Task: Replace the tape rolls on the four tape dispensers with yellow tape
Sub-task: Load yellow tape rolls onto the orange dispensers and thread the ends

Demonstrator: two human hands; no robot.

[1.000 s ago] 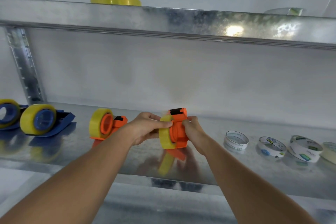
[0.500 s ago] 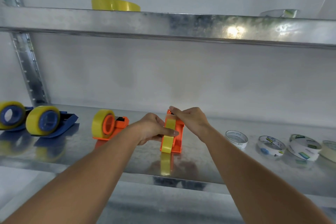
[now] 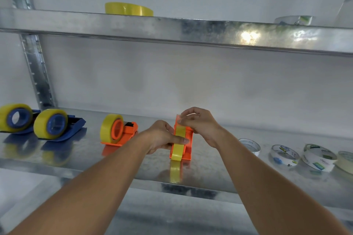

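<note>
1. Yellow tape (image 3: 178,144) sits on the orange dispenser (image 3: 188,142), mid lower shelf (image 3: 133,166).
2. Left hand (image 3: 162,136) grips the dispenser, finger across the tape.
3. Right hand (image 3: 198,124) pinches the tape end above the dispenser's far end.

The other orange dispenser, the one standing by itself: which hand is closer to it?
Left. The left hand is just to the right of the orange dispenser, not touching; the right hand lies farther right, beyond the held dispenser.

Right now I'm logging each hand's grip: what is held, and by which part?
Left hand holds the orange dispenser, thumb across its yellow roll. Right hand pinches the tape's free end.
</note>
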